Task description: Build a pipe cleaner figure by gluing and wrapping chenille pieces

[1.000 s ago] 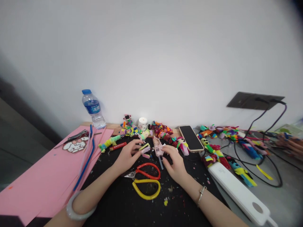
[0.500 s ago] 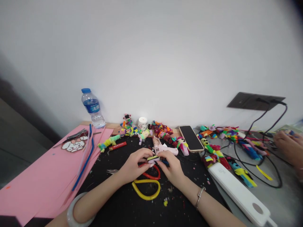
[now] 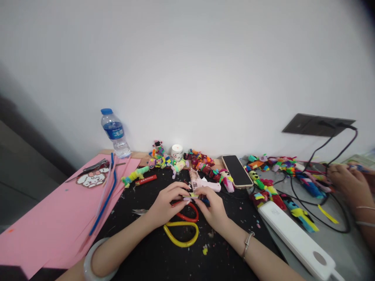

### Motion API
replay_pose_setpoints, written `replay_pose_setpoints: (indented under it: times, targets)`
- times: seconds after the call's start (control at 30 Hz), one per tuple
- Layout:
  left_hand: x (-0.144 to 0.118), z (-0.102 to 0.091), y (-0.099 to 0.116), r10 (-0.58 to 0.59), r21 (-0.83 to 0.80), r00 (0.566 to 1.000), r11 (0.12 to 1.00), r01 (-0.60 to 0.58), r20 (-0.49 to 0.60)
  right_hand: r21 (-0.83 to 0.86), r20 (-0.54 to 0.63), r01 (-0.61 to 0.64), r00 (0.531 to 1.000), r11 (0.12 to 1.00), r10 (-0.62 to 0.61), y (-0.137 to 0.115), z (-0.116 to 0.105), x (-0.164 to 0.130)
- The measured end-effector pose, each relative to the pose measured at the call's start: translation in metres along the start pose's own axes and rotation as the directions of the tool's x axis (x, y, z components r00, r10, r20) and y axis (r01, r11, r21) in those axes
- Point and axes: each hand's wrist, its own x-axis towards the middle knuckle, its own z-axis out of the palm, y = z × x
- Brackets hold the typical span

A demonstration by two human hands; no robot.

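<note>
Pink paper sheets (image 3: 55,222) cover the tabletop from 8 to 10 o'clock, bearing a sticker of a white cartoon face (image 3: 91,178), a blue pipe cleaner (image 3: 106,199) and a metal clip (image 3: 94,166). A black mat (image 3: 158,253) spreads across the centre, littered with coloured scraps. A white power strip (image 3: 295,239) lies at 4 o'clock, black cables (image 3: 322,210) looping beyond it toward a dark wall socket plate (image 3: 316,125) at 2 o'clock. A water bottle (image 3: 115,134) stands upright at 11 o'clock against the wall. A phone (image 3: 236,171) lies face up at 1 o'clock. Rows of small bright pipe-cleaner figures (image 3: 199,160) run along the wall from 12 to 2 o'clock, with a small white jar (image 3: 176,152) among them. Scissors with red and yellow handles (image 3: 181,226) lie on the mat just below the hands. A pink glue gun (image 3: 200,182) lies just above the hands. The left hand (image 3: 164,205) and right hand (image 3: 213,208) meet at the centre, their fingertips pinched together from both sides on a small yellow-and-pink piece (image 3: 191,196), held just above the scissors. A co-worker's hand (image 3: 347,181) rests at 3 o'clock among the figures; its grip cannot be made out.
</note>
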Motion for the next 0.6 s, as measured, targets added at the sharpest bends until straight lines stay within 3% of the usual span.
replay_pose_setpoints:
  times: [0.17, 0.3, 0.47, 0.6]
  targets:
    - [0.0017, -0.002, -0.0018, 0.186, 0.145, 0.982, 0.973, -0.18, -0.031, 0.022, 0.035, -0.038, 0.999, 0.999, 0.037, -0.0025, -0.0035, -0.0013]
    - [-0.0002, -0.0006, -0.0028, 0.204, 0.126, 0.979, 0.971, -0.203, 0.01, 0.038, 0.079, -0.085, 0.994, 0.996, 0.082, -0.005, -0.0044, 0.0002]
    - [-0.0007, 0.0008, 0.0008, -0.036, -0.088, 0.999, 0.996, 0.036, 0.0, 0.041, 0.059, -0.101, 0.993, 0.994, 0.099, -0.0039, -0.0041, 0.0016]
    - [0.002, 0.0011, 0.0039, -0.228, -0.297, 0.968, 0.922, 0.248, 0.102, 0.047, 0.048, -0.111, 0.993, 0.993, 0.108, -0.0018, -0.0034, 0.0006]
